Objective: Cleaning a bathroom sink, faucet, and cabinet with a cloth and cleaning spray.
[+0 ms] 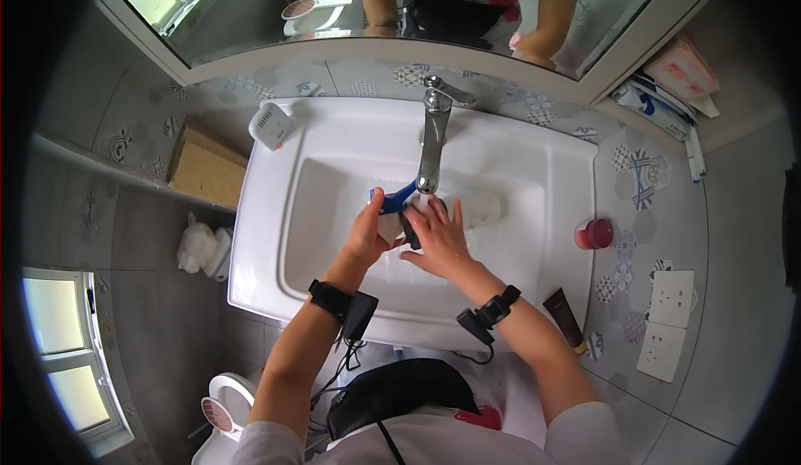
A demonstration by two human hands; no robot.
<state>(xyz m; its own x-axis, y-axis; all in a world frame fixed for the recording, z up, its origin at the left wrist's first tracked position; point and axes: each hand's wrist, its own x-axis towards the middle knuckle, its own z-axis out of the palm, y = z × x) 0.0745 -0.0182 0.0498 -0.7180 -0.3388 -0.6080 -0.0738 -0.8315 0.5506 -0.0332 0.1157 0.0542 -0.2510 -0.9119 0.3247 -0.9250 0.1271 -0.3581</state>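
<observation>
My left hand (365,234) grips an object with a curved blue part (397,202), a pale block-like part (389,228) and a dark part (410,234); what it is cannot be made out. Over the dark part lies my right hand (443,244), fingers spread and touching it, thumb apart. Both hands are inside a white ceramic washbasin (338,177), beneath the spout of a chrome faucet (432,145). Water runs from the spout onto the right fingers. A whitish cylindrical container (485,208) rests in the basin just right of that hand. The fingers hide much of the held object.
On the basin's rim are a white plastic device (270,127) at back left, a red-lidded jar (594,234) at right and a dark tube (564,320) at front right. A mirror cabinet (388,48) overhangs the back. Cables (341,365) hang from the left wrist strap.
</observation>
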